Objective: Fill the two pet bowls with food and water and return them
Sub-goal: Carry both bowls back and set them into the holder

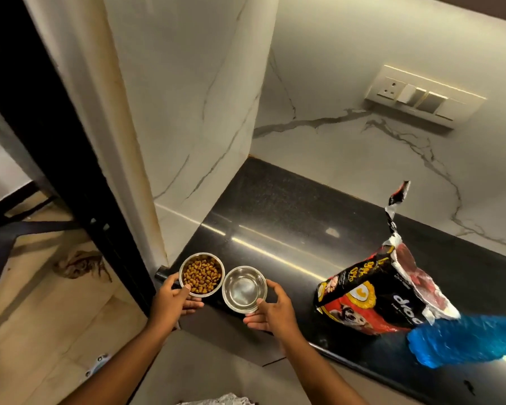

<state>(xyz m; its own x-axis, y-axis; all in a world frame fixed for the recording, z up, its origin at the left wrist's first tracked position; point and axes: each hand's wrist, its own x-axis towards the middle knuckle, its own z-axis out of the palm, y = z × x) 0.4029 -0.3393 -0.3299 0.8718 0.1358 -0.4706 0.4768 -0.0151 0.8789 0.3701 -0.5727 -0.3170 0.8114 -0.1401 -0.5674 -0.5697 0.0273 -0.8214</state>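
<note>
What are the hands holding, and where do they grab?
Left hand grips the kibble bowl by its near rim; right hand grips the other bowl likewise.

A switch panel (pixel 424 96) is sitting on the veined marble wall (pixel 348 83). Crumpled blue plastic (pixel 465 340) is lying on the black countertop (pixel 275 214), right at the frame's edge.

My left hand (pixel 173 298) gripped the kibble bowl (pixel 201 274), thumb on the near rim, fingers under it. My right hand (pixel 270 312) held the second steel bowl (pixel 244 288) the same way; water or not, I couldn't tell. The bowls sat side by side, nearly touching, at the left end of the black counter (pixel 275 206). The opened food bag (pixel 383 290) lay to the right, a blue plastic bag (pixel 468 340) just beside it. A switch plate (pixel 421 96) was on the marble wall.
</note>
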